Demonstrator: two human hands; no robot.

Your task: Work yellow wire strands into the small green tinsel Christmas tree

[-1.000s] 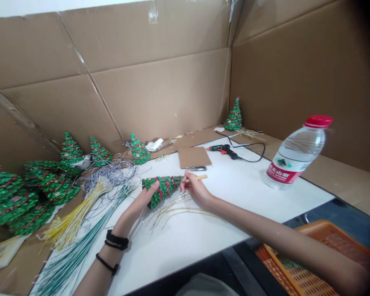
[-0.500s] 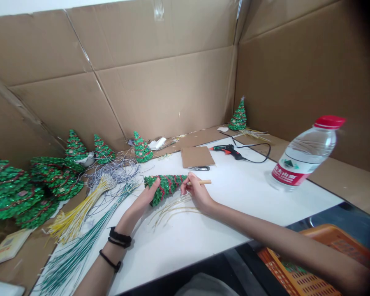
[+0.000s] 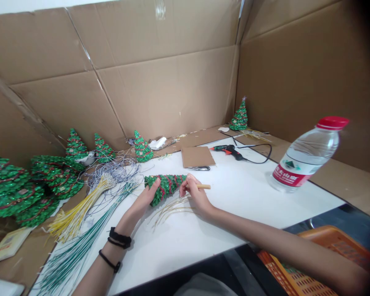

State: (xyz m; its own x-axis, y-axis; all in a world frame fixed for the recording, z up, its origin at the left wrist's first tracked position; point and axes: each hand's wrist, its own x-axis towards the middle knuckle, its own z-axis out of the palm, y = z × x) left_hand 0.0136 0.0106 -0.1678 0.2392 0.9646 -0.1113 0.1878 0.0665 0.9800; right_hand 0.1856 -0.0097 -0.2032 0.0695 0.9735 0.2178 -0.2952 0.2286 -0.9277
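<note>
A small green Christmas tree (image 3: pixel 166 187) with red garland lies on its side above the white board (image 3: pixel 234 213). My left hand (image 3: pixel 148 195) is closed around its base, thumb on top. At the tree's tip, my right hand (image 3: pixel 197 195) pinches a thin tool with a light wooden handle (image 3: pixel 204 186); the working end is hidden by the fingers. Under the hands lie several pale yellow strands (image 3: pixel 169 209). To the left spread bundles of yellow strands (image 3: pixel 80 209) and green strands (image 3: pixel 89 238), with a tangle of greyish-purple strands (image 3: pixel 111 172) behind them.
A glue gun (image 3: pixel 230 151) with a black cord lies beyond a cardboard square (image 3: pixel 197 157) and a cutter (image 3: pixel 200 168). On the right stands a water bottle (image 3: pixel 308 156), above an orange basket (image 3: pixel 308 279). More trees (image 3: pixel 14 185) crowd the left; another tree (image 3: pixel 239 116) stands at the back.
The fingers of my right hand have shifted slightly at the tree's tip, and the wooden handle has tilted a little. My left hand keeps its hold on the tree.
</note>
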